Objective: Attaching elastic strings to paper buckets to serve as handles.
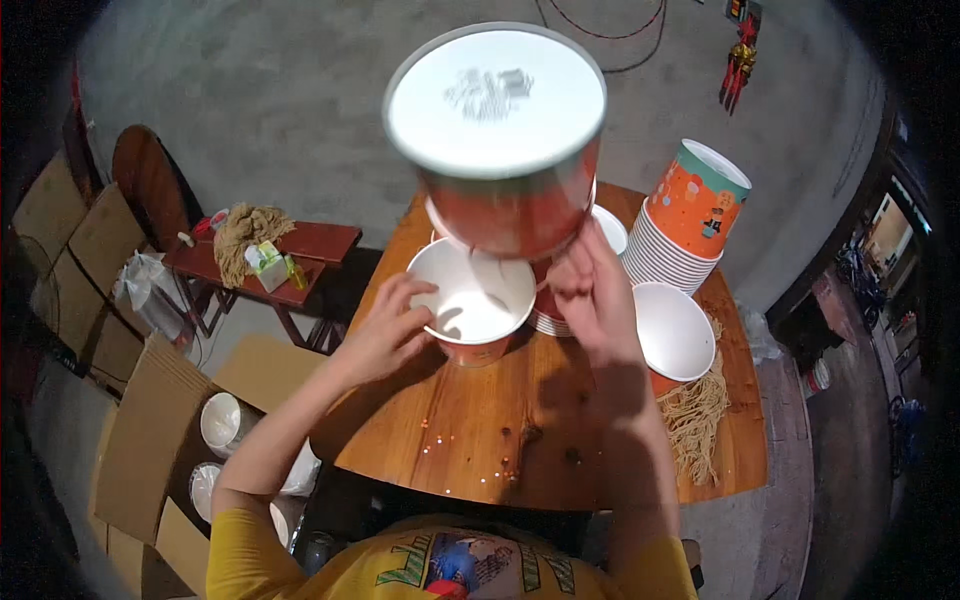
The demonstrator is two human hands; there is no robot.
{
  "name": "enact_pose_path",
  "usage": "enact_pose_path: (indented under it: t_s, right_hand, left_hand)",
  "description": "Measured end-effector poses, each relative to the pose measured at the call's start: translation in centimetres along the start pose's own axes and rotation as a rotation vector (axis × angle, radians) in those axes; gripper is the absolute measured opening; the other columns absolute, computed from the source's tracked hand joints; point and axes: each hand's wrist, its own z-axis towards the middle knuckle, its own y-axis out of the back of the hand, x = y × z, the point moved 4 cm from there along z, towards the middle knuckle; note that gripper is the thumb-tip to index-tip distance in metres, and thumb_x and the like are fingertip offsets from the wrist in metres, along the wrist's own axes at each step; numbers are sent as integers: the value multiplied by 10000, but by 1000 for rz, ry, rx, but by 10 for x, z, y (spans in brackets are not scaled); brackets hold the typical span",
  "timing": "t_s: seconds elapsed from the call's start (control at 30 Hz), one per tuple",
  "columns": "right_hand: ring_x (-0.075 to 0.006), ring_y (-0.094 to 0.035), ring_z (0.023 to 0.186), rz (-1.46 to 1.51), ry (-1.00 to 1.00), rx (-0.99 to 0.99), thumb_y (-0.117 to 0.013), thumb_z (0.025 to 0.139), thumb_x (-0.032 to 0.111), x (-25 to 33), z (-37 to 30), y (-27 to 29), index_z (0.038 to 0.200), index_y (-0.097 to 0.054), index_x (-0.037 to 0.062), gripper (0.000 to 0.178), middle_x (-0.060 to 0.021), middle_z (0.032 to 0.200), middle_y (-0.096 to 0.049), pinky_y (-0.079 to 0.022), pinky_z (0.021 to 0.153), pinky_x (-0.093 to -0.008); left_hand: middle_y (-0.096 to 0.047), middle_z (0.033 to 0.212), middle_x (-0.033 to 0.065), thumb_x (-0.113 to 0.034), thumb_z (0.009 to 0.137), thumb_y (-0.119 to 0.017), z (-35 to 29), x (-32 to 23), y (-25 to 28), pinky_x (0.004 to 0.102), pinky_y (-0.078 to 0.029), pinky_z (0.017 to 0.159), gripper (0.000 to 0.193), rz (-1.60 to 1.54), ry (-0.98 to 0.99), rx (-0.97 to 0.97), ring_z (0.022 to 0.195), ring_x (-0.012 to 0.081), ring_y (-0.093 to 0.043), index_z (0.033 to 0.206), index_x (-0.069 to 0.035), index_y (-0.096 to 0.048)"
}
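Note:
My right hand (592,290) is closed on an orange paper bucket (515,205) and holds it up in front of me. Its round white base, with blurred print, faces up at me. Below it an upright paper bucket (465,290) with a white inside stands on the wooden table (430,420). Fingers of my left hand (385,335) curl over the left side of that bucket's rim. Behind the raised bucket, more bucket rims are partly hidden.
A tall stack of upturned buckets (675,245) stands on the right, beside a bucket (675,335) with its opening toward me. A string mop head (695,425) lies nearby. Small pellets (480,480) dot the table's front. At left are an open carton (165,440) and a red bench (330,240).

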Motion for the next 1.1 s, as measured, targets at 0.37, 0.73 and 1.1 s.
enact_pose_path:
  t_s: [0.37,0.73,1.1]
  right_hand:
    - [-79,-454,615,154,-65,-306,-594,920,204,-74,99,58,834,-506,114,153,12,726,-500,-436,591,-217]
    - [-119,-490,563,196,-240,-457,-611,902,198,-129,64,108,791,-521,111,168,9,651,-511,-462,548,-257]
    - [-111,-556,765,-370,-326,-305,-532,931,211,-110,9,99,1124,-502,67,243,-36,954,-597,-485,665,-246]
  left_hand:
    - [-507,1172,115,-61,794,-616,-49,-55,8,467,-346,1031,125,-142,-23,126,1284,367,-353,895,-54,-543]
    - [-509,1132,113,-17,746,-599,-66,-56,30,442,-393,996,157,-116,22,126,1238,350,-420,879,-54,-525]
    - [-534,1158,109,-13,724,-618,-67,-60,31,457,-376,1016,144,-155,42,178,1251,342,-423,850,-61,-567]
